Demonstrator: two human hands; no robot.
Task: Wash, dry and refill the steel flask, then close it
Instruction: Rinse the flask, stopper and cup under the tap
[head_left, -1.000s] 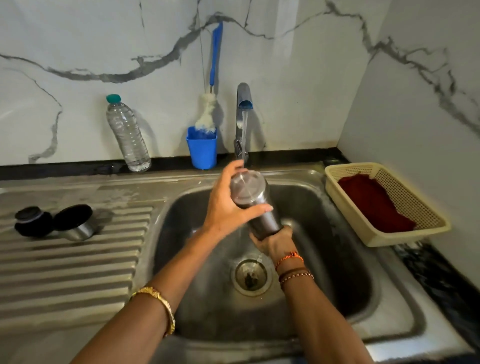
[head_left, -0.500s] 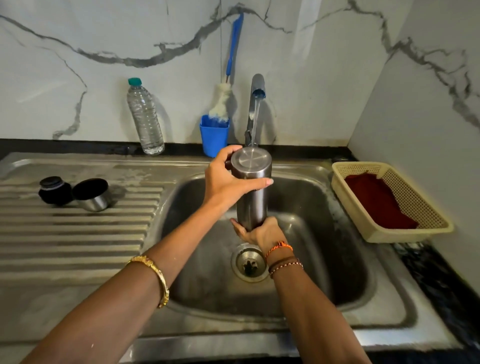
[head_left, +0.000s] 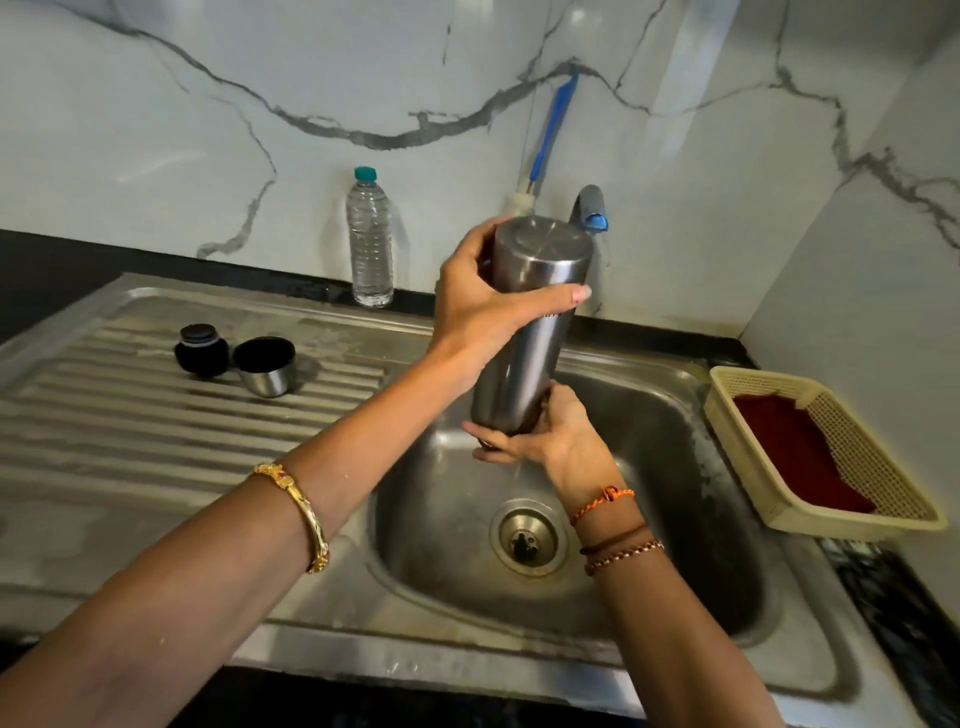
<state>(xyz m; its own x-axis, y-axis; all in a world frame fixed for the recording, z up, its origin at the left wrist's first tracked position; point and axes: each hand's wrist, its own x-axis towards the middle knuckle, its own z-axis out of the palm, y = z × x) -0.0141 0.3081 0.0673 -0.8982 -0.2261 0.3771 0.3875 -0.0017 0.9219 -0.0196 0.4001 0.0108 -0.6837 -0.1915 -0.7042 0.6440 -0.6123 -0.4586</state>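
Head view: my left hand (head_left: 478, 306) grips the upturned steel flask (head_left: 530, 332) near its base, my right hand (head_left: 545, 436) cups its mouth over the sink (head_left: 649, 597), probably shaking rinse water inside.

White marble-look wall (head_left: 208, 104) stood before me, grey veins running across it, and a second such wall (head_left: 893, 270) met it at the corner on my right. A pale streak of reflected light lay on the back wall above the tap (head_left: 589, 208). A black strip ran along the foot of both walls. Below it sat the steel sink (head_left: 649, 571), its ribbed drainboard (head_left: 130, 426) stretching to my left, its drain (head_left: 527, 538) in the basin's floor. Dark speckled bench (head_left: 904, 613) showed at the sink's right edge, under the right wall.
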